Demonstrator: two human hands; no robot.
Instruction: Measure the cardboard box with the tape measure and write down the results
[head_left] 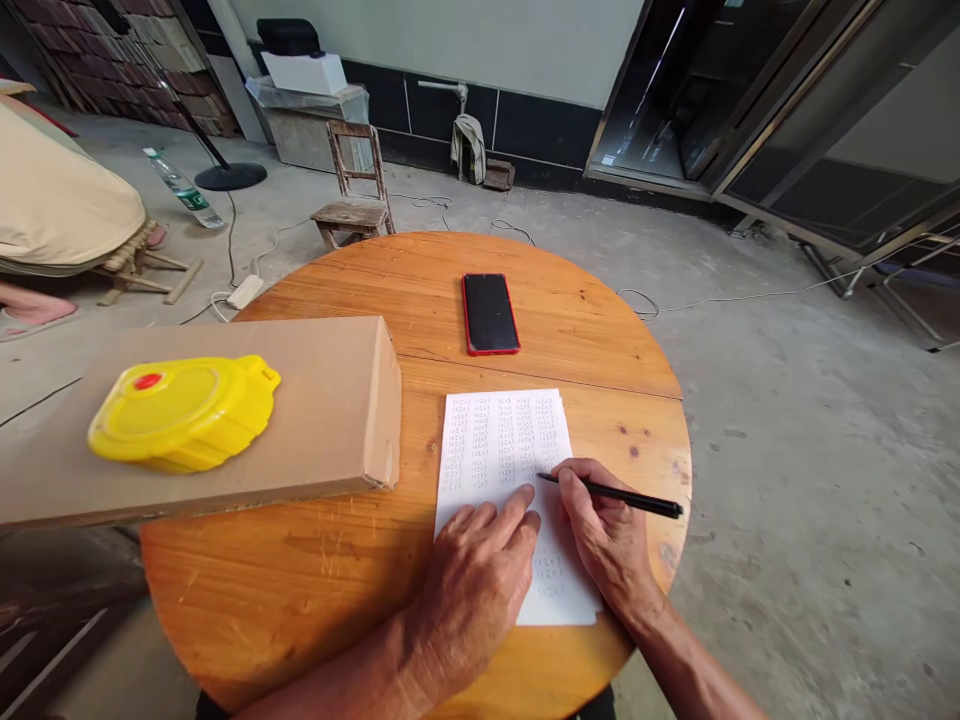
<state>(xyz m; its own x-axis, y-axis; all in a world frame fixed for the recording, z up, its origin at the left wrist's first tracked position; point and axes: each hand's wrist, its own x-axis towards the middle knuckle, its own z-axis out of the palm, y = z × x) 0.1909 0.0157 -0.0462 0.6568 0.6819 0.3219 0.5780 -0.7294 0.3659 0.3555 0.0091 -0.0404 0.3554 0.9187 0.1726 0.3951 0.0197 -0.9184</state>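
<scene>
A white sheet of paper (502, 450) covered in rows of small handwritten marks lies on the round wooden table (337, 590). My left hand (476, 575) rests flat on the sheet's lower part, fingers stretched out and pressing it down. My right hand (604, 535) is closed around a black pen (622, 495), whose tip touches the paper near the middle of the sheet. The pen's back end points to the right.
A red-cased phone (490, 313) lies face up beyond the paper. A long cardboard box (322, 420) at the left carries a yellow lidded container (184, 412). On the concrete floor stand a small wooden chair (354, 190), a water bottle (182, 189) and loose cables.
</scene>
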